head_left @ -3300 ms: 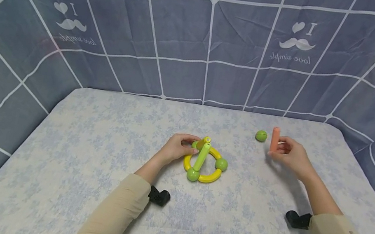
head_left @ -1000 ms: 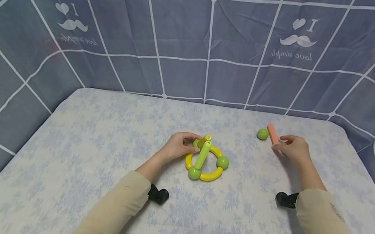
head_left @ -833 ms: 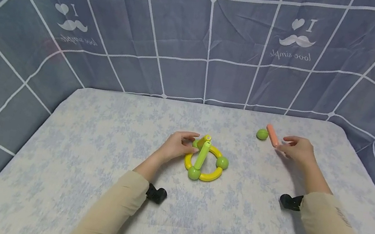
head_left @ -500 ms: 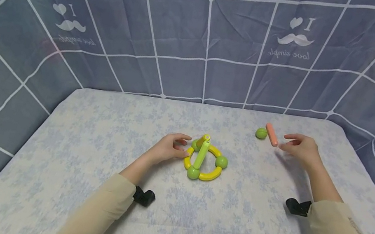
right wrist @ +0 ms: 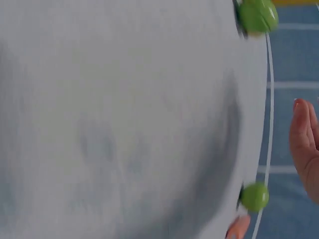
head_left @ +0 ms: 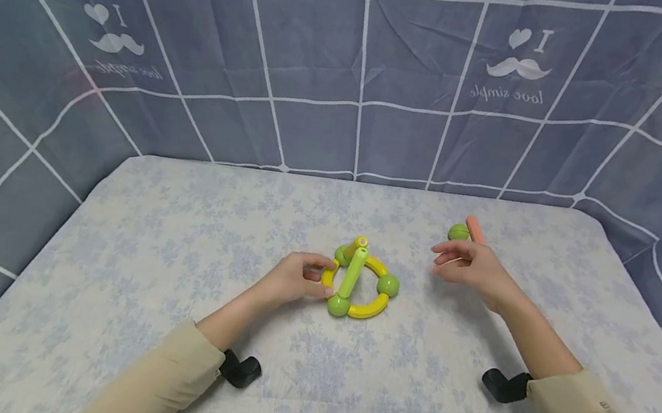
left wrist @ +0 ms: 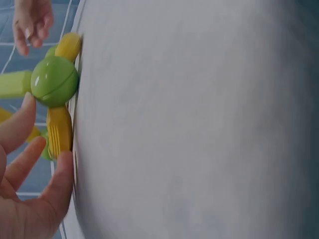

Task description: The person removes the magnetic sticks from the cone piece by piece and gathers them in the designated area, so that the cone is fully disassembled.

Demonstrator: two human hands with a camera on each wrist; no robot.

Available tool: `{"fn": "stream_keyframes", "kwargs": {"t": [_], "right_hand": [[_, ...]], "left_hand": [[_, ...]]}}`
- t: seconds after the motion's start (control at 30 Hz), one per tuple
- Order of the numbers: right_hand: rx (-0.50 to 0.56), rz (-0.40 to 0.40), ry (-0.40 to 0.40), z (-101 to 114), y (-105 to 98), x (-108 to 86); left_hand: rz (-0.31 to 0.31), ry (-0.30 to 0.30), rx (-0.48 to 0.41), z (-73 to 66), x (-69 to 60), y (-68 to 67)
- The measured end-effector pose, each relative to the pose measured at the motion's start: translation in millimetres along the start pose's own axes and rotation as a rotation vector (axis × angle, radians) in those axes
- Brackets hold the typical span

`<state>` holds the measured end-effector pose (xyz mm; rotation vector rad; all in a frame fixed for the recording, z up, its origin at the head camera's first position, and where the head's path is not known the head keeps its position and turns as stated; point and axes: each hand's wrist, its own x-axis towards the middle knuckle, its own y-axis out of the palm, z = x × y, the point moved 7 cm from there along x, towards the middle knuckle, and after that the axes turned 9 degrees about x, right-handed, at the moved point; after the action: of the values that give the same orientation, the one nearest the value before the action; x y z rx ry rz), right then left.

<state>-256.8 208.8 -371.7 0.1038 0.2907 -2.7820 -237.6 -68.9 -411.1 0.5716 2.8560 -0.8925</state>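
Note:
A building-toy frame of yellow curved rods [head_left: 368,308] and green balls [head_left: 387,285] lies in a ring on the table. A lime-green rod [head_left: 353,272] and a yellow rod [head_left: 355,247] stick up from it. My left hand [head_left: 290,278] holds the ring's left side, its thumb by the near green ball [left wrist: 55,80] and a fingertip against a yellow curved rod [left wrist: 59,132]. My right hand [head_left: 474,270] is above the table, fingers loosely bent, holding nothing. Behind it lie a loose green ball [head_left: 459,232] and an orange rod [head_left: 474,228], partly hidden by the hand.
The table [head_left: 181,224] wears a pale blue-patterned cloth. Behind it and at both sides hangs a grey-blue curtain [head_left: 303,61] with white grid lines. A black wrist device sits on each forearm.
The orange rod, upright in my right hand at first, was laid beside the loose ball and let go. My right hand then moved left; my left hand shifted nearer along the ring.

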Motion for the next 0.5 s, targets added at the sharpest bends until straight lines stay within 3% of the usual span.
{"fn": "stream_keyframes", "kwargs": {"t": [0.27, 0.5], "right_hand": [[0.076, 0.134, 0.026, -1, 76, 6.6], [0.174, 0.177, 0.0, 2, 115, 10.5]], "left_hand": [[0.027, 0.021, 0.004, -5.9, -5.4, 9.7], [0.039, 0.069, -0.011, -9.9, -2.9, 11.7]]}}
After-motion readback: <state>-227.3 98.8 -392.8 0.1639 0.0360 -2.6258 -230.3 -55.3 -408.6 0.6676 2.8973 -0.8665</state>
